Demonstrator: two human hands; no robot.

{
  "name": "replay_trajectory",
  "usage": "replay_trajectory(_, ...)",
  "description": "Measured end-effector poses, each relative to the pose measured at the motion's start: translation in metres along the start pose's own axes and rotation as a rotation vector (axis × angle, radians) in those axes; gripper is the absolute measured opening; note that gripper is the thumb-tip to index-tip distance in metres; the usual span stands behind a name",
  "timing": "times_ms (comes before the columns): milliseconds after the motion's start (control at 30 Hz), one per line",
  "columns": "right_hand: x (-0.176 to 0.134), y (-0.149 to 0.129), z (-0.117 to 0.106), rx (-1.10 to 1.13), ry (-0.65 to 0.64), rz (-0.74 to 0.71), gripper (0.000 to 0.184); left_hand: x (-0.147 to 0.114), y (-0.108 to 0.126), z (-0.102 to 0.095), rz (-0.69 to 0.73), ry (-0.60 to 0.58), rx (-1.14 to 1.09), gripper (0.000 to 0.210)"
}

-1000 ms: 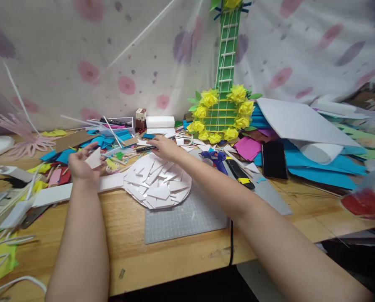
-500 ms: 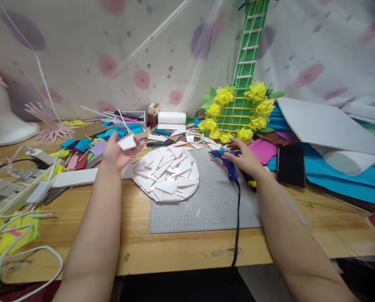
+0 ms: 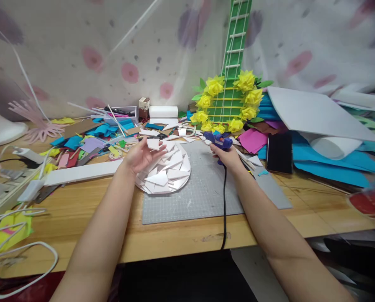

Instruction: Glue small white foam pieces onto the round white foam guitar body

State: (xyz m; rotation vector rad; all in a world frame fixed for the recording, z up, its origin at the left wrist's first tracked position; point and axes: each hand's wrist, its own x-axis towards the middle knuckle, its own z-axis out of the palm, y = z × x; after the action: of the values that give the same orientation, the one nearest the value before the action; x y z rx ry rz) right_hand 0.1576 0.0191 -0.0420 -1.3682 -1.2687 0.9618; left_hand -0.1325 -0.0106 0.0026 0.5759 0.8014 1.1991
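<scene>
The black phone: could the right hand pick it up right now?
Probably not without letting go first: the right hand is holding the blue glue gun. The black phone is nearby, though, and looks uncovered.

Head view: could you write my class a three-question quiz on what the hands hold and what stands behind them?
1. True or false: the right hand holds the blue glue gun.

2. Which thing does the left hand hold?
A. a black phone
B. a small white piece
C. a pink sheet

3. Fill in the colour: the yellow flowers adorn a ____ guitar-shaped model.

Key: 1. True; 2. B; 3. green.
</scene>
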Motion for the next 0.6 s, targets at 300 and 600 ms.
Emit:
replay_trajectory(300, -0.035, -0.03, 0.04, 0.304, -0.371, 0.118, 0.042, 0.011, -0.02, 0.011, 0.106, 0.012, 0.084, 0.029)
replay_trajectory(600, -0.038, -0.03, 0.045, 0.287, -0.401, 0.136, 0.039, 0.022, -0.031, 0.017, 0.293, -0.034, 0.165, 0.022)
